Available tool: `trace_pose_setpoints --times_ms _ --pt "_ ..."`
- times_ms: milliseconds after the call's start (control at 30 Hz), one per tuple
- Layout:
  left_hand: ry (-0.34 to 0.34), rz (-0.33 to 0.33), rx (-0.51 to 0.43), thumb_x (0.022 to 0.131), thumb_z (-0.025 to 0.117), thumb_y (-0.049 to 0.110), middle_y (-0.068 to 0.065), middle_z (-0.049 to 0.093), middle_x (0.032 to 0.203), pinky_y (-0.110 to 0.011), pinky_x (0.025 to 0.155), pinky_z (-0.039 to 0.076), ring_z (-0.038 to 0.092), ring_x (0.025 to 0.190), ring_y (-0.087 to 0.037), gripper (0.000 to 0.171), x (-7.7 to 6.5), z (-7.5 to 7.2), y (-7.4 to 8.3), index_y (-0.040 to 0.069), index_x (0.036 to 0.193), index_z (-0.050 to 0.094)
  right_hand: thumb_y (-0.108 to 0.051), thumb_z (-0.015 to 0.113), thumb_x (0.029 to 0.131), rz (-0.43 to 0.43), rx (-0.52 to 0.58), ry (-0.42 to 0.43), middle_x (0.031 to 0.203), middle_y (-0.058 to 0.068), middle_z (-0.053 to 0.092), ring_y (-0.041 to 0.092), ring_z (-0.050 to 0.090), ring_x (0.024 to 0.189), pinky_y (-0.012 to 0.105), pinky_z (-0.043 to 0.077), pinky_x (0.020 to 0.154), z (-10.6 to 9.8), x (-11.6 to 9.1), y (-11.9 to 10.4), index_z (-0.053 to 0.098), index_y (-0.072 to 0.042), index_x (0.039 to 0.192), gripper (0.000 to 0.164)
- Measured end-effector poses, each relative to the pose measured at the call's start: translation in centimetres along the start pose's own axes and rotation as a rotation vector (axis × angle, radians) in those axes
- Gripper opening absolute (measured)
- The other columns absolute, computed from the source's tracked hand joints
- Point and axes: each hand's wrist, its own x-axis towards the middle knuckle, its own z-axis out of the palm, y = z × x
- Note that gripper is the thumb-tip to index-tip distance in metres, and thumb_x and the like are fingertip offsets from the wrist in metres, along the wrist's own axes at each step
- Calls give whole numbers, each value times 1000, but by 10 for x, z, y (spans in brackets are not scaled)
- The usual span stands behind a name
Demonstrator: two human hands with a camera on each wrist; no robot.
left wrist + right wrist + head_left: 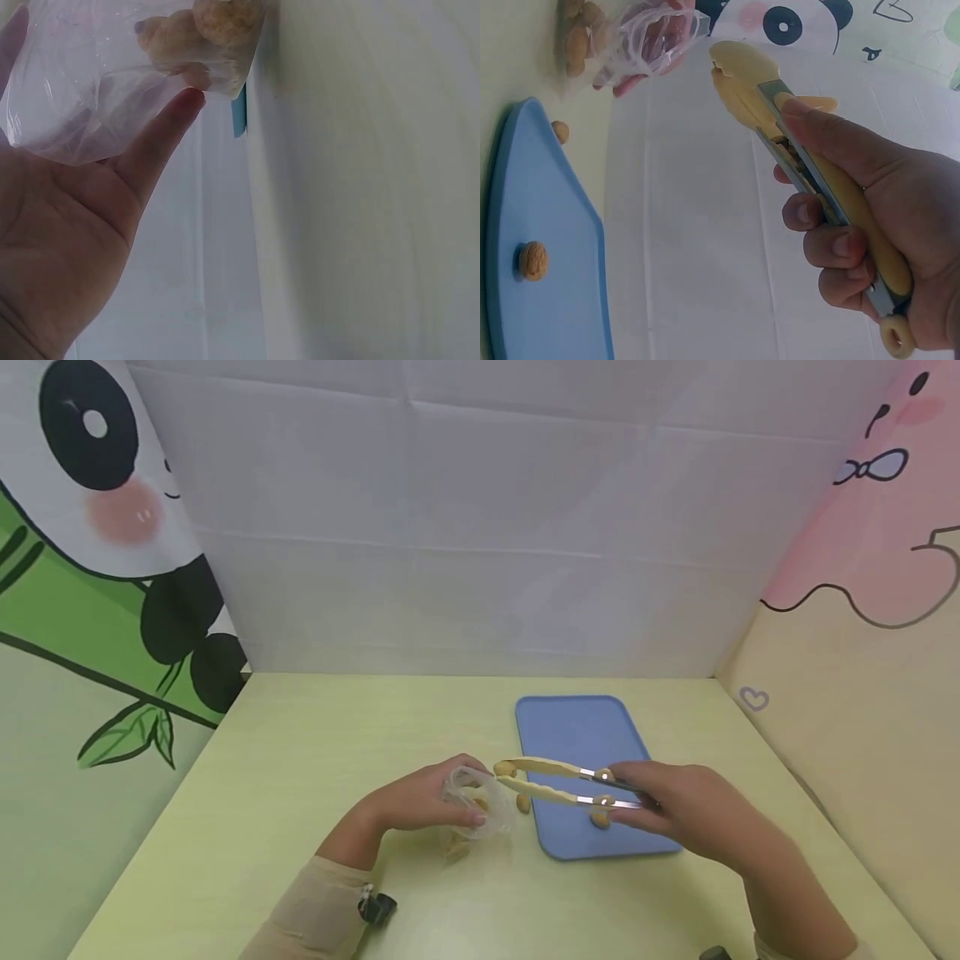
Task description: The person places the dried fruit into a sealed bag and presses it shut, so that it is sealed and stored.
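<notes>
My left hand (427, 795) holds a clear plastic bag (491, 806) by its mouth, the thumb on the near side. Several walnuts (229, 22) sit in the bag's bottom. My right hand (693, 802) grips a pair of cream-tipped tongs (551, 767), fingers curled round the handles. In the head view, a walnut (505, 768) is between the tong tips, close to the bag's mouth. A second walnut (533, 260) lies on the blue tray (562, 202). Another walnut (523, 803) rests on the table just off the tray's left edge.
The blue tray lies on the pale wood-grain table (337, 727), right of the bag. A white sheet (465, 527) hangs behind the table. Cartoon-printed panels stand at the left and right sides.
</notes>
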Motion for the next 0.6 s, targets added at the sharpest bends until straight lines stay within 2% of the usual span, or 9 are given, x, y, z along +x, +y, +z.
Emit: trace_pose_setpoints --times_ms 167,367,433,600 --pt "-10 -5 -9 86 74 40 -3 61 115 -35 85 50 61 96 -17 57 1 0 -2 24 132 45 -41 75 84 -42 -15 -8 66 -26 38 -8 34 55 16 33 51 6 10 -7 60 -32 105 28" --pt "-11 -15 -5 84 75 42 1 61 115 -35 84 51 62 98 -17 54 2 1 -4 30 129 46 -51 73 82 -55 -35 -29 77 -21 50 -5 41 58 18 38 53 11 16 -8 58 -27 117 45" --pt "-8 -17 12 84 75 44 3 59 116 -34 83 52 62 99 -17 53 2 1 -5 33 127 46 -54 73 81 -45 -25 -26 80 -20 50 -5 40 57 18 39 53 11 16 -7 57 -27 118 49" --pt "-8 -20 41 84 73 48 5 59 117 -34 84 51 62 98 -15 52 1 1 -6 36 128 46 -59 71 81 10 -7 -26 79 -20 43 -3 34 52 18 34 50 8 14 -4 53 -34 111 43"
